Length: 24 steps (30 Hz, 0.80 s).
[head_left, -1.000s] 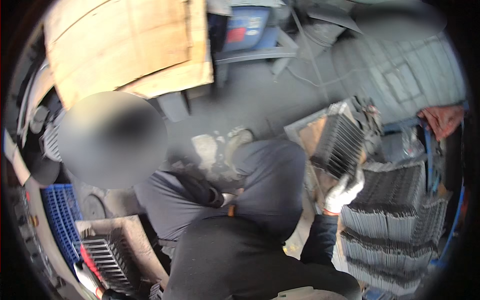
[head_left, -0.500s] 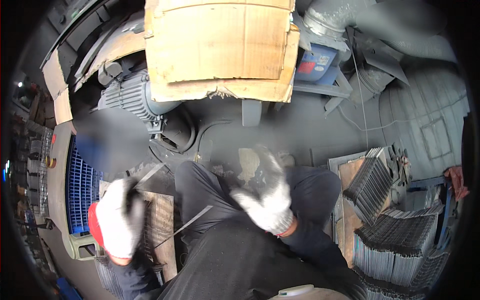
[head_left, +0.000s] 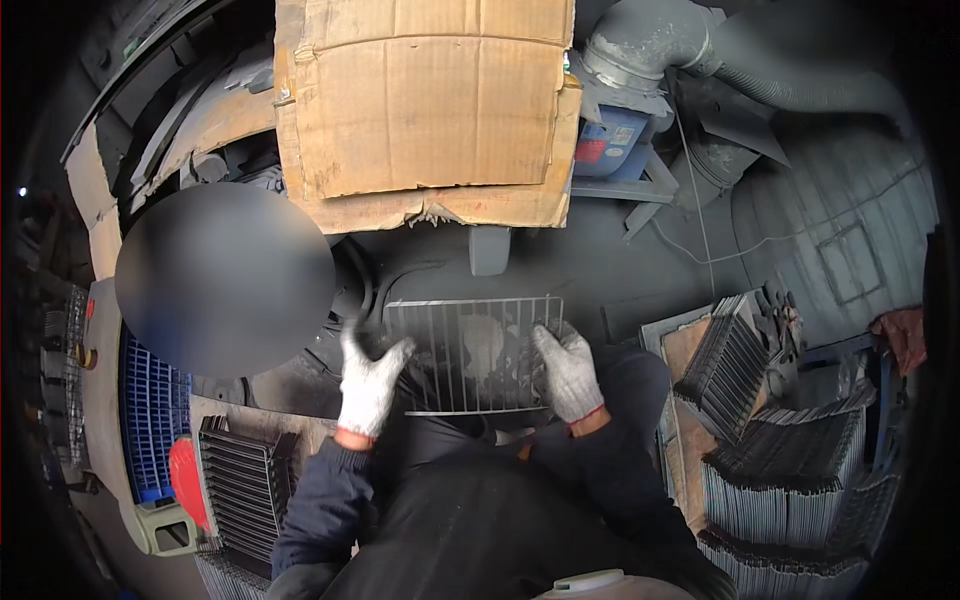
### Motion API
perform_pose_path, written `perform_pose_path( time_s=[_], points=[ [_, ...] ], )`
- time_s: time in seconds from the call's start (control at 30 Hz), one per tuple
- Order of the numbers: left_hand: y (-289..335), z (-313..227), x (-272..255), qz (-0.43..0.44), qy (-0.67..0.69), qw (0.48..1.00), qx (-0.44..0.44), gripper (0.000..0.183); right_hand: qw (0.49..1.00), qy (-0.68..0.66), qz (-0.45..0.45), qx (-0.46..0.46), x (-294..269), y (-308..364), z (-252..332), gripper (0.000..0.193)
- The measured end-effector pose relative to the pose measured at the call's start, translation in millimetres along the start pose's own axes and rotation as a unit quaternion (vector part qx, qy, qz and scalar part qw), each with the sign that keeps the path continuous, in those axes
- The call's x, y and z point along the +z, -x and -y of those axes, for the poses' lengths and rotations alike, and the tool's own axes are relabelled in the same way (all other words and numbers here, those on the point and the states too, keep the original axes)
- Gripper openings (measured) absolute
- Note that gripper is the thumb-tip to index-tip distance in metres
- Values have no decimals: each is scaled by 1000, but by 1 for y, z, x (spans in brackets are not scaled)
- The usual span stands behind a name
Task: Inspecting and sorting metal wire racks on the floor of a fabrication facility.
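Observation:
A rectangular metal wire rack with thin parallel bars is in front of me, above my lap. My right hand, in a white knit glove with a red cuff edge, grips the rack's right side between thumb and fingers. At the left side is my left hand, gloved the same way. Its thumb reaches the rack's left edge while its fingers stand apart from the thumb, pointing up.
Stacked wire racks stand at my left beside a red rounded thing and a blue slatted crate. More racks fill the right. A cardboard sheet covers something ahead; a metal duct lies beyond it.
My left hand has come from the left-hand stack to the middle. The rack now lies spread between both hands, and my right hand has moved slightly right and closed on its edge.

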<state>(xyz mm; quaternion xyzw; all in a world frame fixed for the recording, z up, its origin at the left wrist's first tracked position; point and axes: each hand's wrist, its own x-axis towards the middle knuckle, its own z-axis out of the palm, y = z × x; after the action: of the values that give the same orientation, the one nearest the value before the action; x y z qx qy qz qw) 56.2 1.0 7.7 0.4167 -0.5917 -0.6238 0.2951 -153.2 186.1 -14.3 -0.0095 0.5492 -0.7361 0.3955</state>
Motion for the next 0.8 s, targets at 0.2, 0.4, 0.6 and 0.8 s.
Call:
perform_pose_path(
  time_s=[0.2, 0.4, 0.6, 0.8],
  points=[
    [-45, 60, 54, 152, 189, 959, -149, 53, 997, 64, -40, -19, -55, -32, 5, 17],
    [-67, 73, 95, 233, 164, 951, -122, 36, 995, 69, -64, -38, -66, -37, 40, 25],
    [-72, 64, 64, 158, 102, 970, -156, 28, 994, 110, -25, -10, -37, -57, 24, 23],
    [-72, 50, 38, 142, 96, 969, -178, 21, 992, 121, -2, -22, -14, -57, 11, 25]
  ],
)
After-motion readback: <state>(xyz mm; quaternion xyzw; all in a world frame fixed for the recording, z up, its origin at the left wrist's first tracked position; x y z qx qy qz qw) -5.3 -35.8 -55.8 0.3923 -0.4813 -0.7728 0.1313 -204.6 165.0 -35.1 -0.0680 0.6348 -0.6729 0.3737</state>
